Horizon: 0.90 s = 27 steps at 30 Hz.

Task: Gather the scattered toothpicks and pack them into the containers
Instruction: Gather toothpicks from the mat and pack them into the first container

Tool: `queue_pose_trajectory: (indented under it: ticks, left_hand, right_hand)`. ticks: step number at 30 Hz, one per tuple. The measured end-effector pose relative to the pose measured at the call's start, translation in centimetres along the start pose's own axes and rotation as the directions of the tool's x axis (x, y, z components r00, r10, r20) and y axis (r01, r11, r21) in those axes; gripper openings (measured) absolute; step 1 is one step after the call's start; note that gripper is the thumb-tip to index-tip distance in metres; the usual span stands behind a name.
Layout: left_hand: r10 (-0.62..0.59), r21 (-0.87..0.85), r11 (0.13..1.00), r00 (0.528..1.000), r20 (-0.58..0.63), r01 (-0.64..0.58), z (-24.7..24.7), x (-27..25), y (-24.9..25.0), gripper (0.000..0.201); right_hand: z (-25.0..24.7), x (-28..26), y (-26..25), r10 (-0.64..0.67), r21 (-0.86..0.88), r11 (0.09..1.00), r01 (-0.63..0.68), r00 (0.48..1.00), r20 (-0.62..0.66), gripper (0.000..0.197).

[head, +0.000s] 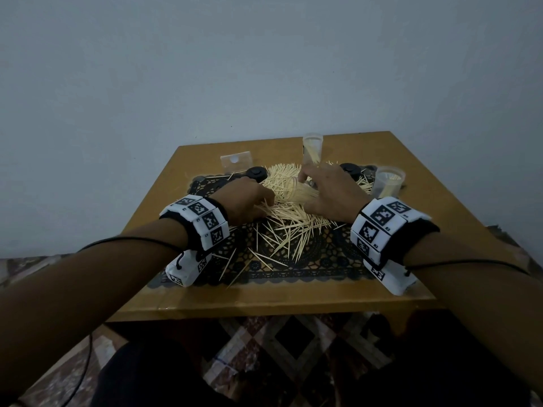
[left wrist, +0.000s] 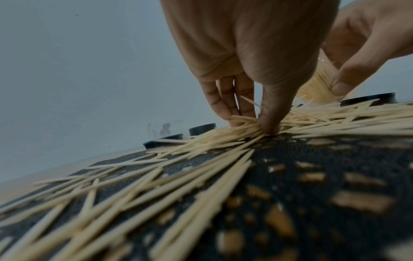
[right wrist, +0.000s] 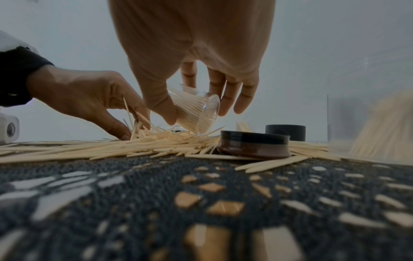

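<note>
Pinching a small bunch of pale wooden toothpicks (left wrist: 243, 127) from the pile with my left hand (head: 245, 202), my fingers (left wrist: 271, 113) pressed down to the black lace mat (head: 311, 259) in the middle of the brown wooden desk (head: 264, 301). My right hand (head: 329, 192) grips a clear plastic container (right wrist: 196, 113), tilted on its side and packed with toothpicks, its mouth low over the heap. A tall clear tube (head: 312, 151) stands upright near the far edge; another clear cup (head: 389, 183) holding toothpicks sits toward the far right corner. Black round lids (right wrist: 254, 144) lie beside the pile
</note>
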<state>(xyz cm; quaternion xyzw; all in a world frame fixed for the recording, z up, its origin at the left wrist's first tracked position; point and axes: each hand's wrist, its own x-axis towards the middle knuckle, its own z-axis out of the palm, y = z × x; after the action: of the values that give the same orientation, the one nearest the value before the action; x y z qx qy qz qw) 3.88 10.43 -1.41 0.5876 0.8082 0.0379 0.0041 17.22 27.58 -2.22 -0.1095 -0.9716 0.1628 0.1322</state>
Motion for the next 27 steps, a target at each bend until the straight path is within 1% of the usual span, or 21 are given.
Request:
queue_pose_trajectory:
  ticks: [2, 4, 7, 11, 15, 18, 20, 22, 27]
  left_hand:
    - [-0.004, -0.025, 1.0, 1.0, -0.005, 0.003, -0.2, -0.1, 0.0, 0.017]
    - [-0.018, -0.059, 0.998, 1.0, -0.002, 0.018, -0.4, -0.2, -0.1, 0.018]
    - [-0.066, -0.11, 0.992, 0.997, -0.024, 0.063, -0.9, -0.4, -0.2, 0.023]
    - [-0.112, -0.168, 0.981, 0.988, -0.101, 0.094, -1.6, -0.8, -0.3, 0.032]
    - [-0.124, -0.188, 0.977, 0.984, -0.129, 0.098, -1.9, -1.2, -0.4, 0.039]
    - [-0.166, -0.221, 0.966, 0.974, -0.151, 0.131, -1.9, -1.2, -0.9, 0.028]
    - [-0.172, -0.221, 0.966, 0.97, -0.171, 0.132, -2.1, -1.2, -0.9, 0.021]
    - [-0.154, -0.216, 0.97, 0.971, -0.184, 0.112, -2.3, -1.1, -0.6, 0.017]
    - [-0.083, -0.252, 0.967, 0.984, -0.158, 0.041, -2.4, -0.4, 0.4, 0.013]
  right_hand:
    - [-0.1, 0.0, -0.1, 0.013, -0.006, 1.0, -0.013, 1.0, 0.009, 0.047]
    - [-0.1, 0.0, -0.1, 0.019, -0.008, 1.0, -0.019, 1.0, 0.013, 0.047]
    - [-0.2, 0.0, -0.2, 0.025, -0.013, 1.0, -0.025, 1.0, 0.015, 0.047]
    - [-0.1, 0.0, -0.2, 0.038, -0.019, 0.999, -0.037, 0.999, 0.014, 0.047]
    - [-0.1, 0.0, -0.3, 0.036, -0.052, 0.998, -0.035, 0.999, 0.019, 0.046]
    - [-0.2, -0.1, -0.4, 0.029, -0.074, 0.997, -0.027, 0.999, 0.023, 0.047]
    - [-0.2, -0.1, -0.4, 0.025, -0.078, 0.997, -0.023, 0.999, 0.02, 0.047]
    - [-0.3, -0.1, -0.5, 0.019, -0.071, 0.997, -0.018, 1.0, 0.016, 0.047]
    - [-0.3, -0.1, -0.8, -0.02, -0.028, 0.999, 0.021, 0.999, 0.026, 0.047]
